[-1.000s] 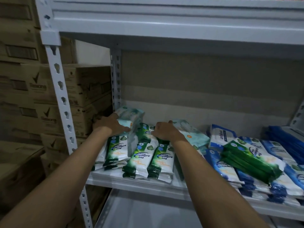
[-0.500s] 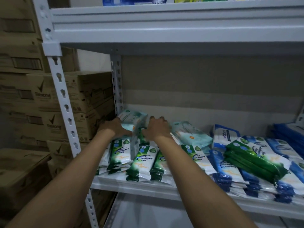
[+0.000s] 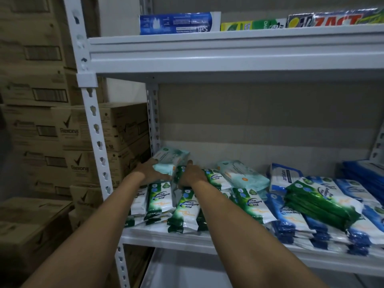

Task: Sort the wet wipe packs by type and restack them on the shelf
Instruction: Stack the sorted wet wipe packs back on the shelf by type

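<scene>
Since half a second ago our head has tipped up, so the upper shelf's goods now show, and our right hand (image 3: 192, 176) has slid left to sit just beside the mint-green pack (image 3: 170, 161) at the shelf's back left corner. Our left hand (image 3: 150, 171) grasps that pack from its left side, fingers under and around its near end; we judge we are squaring it against the rear upright so the pale packs get their own corner. The right hand lies palm down on the green pine packs (image 3: 187, 206), fingers curled over their far ends; whether it grips one or only steadies the row, we cannot tell.

Those green packs stand in a row along the front left of the shelf (image 3: 187, 239), labels reading "Pine Antibacterial Wipes". A second mint-green pack (image 3: 243, 176) lies further right, apart from the first, so by our reckoning the sorting is unfinished. Right again, a white and blue pack (image 3: 285, 178) reads "antabax", blue packs (image 3: 291, 217) lie overlapped, and a green bundle (image 3: 320, 202) rests across them.

Cartons (image 3: 68, 129) left of the rack say "Rexona". Above, a blue box (image 3: 176, 22) shows "Safi" upside down.
</scene>
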Demonstrator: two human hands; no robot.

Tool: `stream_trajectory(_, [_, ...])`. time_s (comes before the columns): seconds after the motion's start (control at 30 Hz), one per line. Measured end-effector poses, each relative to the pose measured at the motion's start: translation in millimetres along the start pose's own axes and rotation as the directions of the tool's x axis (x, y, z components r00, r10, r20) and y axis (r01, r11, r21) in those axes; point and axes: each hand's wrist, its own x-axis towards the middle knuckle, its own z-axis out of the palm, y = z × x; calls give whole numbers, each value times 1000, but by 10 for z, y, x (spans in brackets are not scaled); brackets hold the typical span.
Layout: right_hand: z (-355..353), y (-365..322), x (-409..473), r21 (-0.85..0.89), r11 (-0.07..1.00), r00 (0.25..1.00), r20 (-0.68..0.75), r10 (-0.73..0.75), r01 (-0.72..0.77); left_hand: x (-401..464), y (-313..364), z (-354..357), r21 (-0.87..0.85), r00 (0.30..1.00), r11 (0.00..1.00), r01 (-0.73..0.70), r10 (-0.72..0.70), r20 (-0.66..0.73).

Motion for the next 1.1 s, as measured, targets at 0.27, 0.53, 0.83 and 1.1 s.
stream_trajectory(0.27, [-498,186,-46,344,936,976,-218,-1,78,101,-58,-190,215,1000,976,-23,22,8])
stream_trajectory(0.53, [-759,466,-126,501,865,980,-186,69,34,130,-124,-202,413,990,900,-138,128,53])
stream_trajectory(0.83, [-671,479,-107,473,881,990,-129,51,16,178,68,-51,451,990,888,-93,133,-56])
stream_trajectory(1.1, [-608,549,-11,494,868,991,-80,110,-57,135,500,340,346,986,933,96,-42,-160])
